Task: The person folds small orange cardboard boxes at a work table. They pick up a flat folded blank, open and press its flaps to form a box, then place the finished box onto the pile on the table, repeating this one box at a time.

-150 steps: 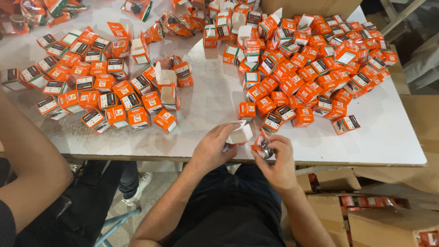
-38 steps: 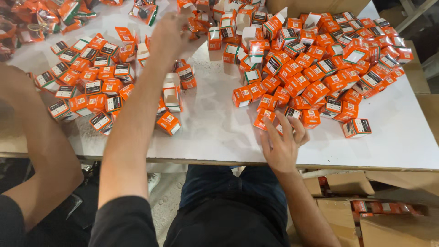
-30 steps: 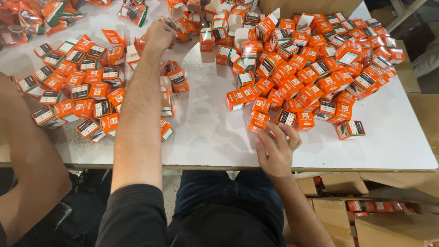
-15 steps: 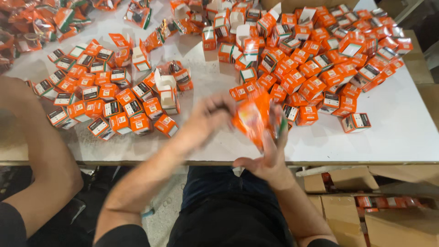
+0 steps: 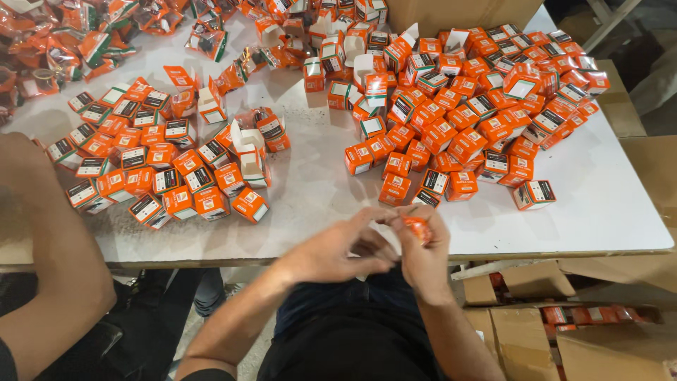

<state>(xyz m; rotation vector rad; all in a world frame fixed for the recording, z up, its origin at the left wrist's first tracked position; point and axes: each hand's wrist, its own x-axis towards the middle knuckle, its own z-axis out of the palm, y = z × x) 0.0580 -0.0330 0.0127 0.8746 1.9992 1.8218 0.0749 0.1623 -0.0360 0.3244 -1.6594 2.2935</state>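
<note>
Both my hands meet at the table's near edge. My right hand [image 5: 425,248] grips a small orange packet [image 5: 417,228], and my left hand [image 5: 337,248] touches the same packet with its fingertips. Just beyond them lie small orange boxes [image 5: 395,189] from a large heap [image 5: 486,106] on the white table [image 5: 310,190]. Motion blur hides the packet's details.
A second group of orange boxes [image 5: 151,169] lies at the left, some open and white inside [image 5: 248,152]. Shiny orange packets [image 5: 77,42] pile at the far left. Another person's arm [image 5: 42,233] rests at the left edge. Cardboard cartons [image 5: 564,317] stand below right.
My left arm has come back from the far pile to the near edge. An orange packet came with it and both hands now hold it together.
</note>
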